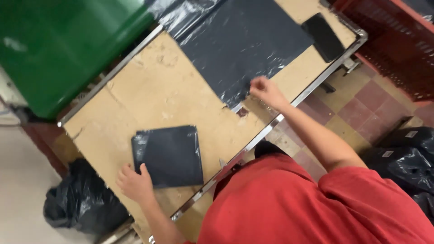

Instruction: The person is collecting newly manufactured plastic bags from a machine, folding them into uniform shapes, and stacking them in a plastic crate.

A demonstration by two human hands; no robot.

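Folded black plastic bag (169,155), flat and square, is pressed down at its near corner by the left hand (134,183), fingers loosely bent. A bigger black plastic sheet (242,43) is spread flat on the tabletop (153,90); its near edge is pinched by the right hand (266,91). Its far end is cut off. White labels are seen on black bags (407,156) on the floor.

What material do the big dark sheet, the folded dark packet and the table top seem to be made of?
Big dark sheet: thin glossy plastic film, judging by its wrinkles and glare.
Folded dark packet: apparently the same film, with shiny creases at its edge.
Table top: probably raw, matt fibreboard, scuffed and chipped, inside a shiny metal rim.
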